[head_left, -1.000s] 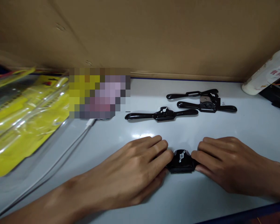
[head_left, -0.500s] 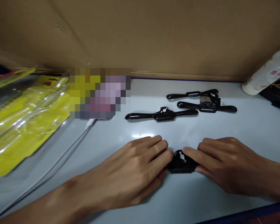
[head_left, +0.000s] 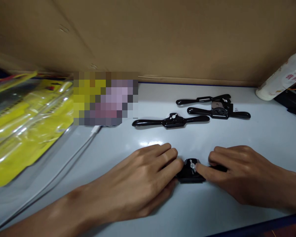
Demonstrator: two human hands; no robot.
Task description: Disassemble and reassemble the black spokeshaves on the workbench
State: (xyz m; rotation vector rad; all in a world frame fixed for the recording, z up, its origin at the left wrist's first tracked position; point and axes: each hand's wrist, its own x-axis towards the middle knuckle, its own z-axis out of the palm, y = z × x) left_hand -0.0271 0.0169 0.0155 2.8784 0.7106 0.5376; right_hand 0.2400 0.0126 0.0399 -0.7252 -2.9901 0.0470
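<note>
A glossy black metal spokeshave (head_left: 190,176) is gripped over the pale tabletop (head_left: 148,227) by left hand (head_left: 148,177) and right hand (head_left: 233,174), a right digit at its silver screw (head_left: 192,165). Beyond it lie three black two-handled tools (head_left: 174,122); leftward, clear yellow-carded packs (head_left: 39,148); far right, a white bottle (head_left: 280,80), contents unclear.

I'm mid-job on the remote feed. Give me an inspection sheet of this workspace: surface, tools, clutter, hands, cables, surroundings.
Surface: pale, glossy table with dark blue edging.
Tools: black held tool with a silver screw; beyond it, a lone tool and two paired tools lying close together.
Clutter: yellow packs at left; pixelated item beside them, not identifiable.
Left hand: fingers around the held tool's left side.
Right hand: one finger at the screw; rest of the grip partly hidden.
Cables: white cable runs from the pixelated item toward lower left.
Surroundings: cardboard behind; white bottle at right.
</note>
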